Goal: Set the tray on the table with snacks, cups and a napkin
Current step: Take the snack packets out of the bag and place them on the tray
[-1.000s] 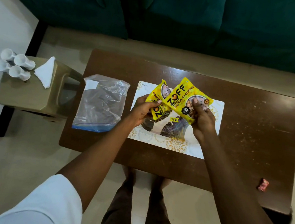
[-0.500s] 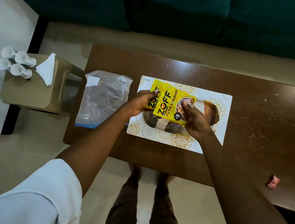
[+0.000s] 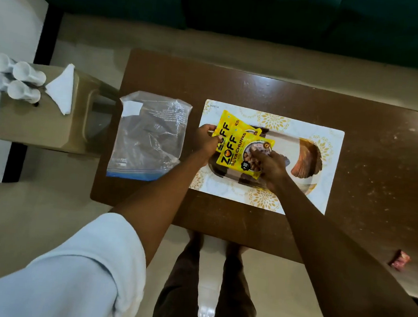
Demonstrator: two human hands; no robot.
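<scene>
A white tray (image 3: pixel 329 153) with gold flower prints and a brown fan pattern lies on the brown table (image 3: pixel 385 153). Two yellow snack packets overlap on its left half. My left hand (image 3: pixel 205 140) pinches the left edge of the back packet (image 3: pixel 225 123). My right hand (image 3: pixel 270 166) grips the lower right corner of the front packet (image 3: pixel 236 152). Several white cups (image 3: pixel 15 80) lie on their sides on a beige stool (image 3: pixel 36 128) at the left, beside a folded white napkin (image 3: pixel 60 92).
An empty clear zip bag (image 3: pixel 149 135) lies on the table's left end. A small red wrapper (image 3: pixel 400 259) sits near the table's front right edge. A dark green sofa (image 3: pixel 266 11) runs behind the table. My legs stand at the table's front edge.
Both hands have brought the two packets down from above the tray onto its left half, turning them more upright and overlapped. The camera has drifted, so the table sits further right.
</scene>
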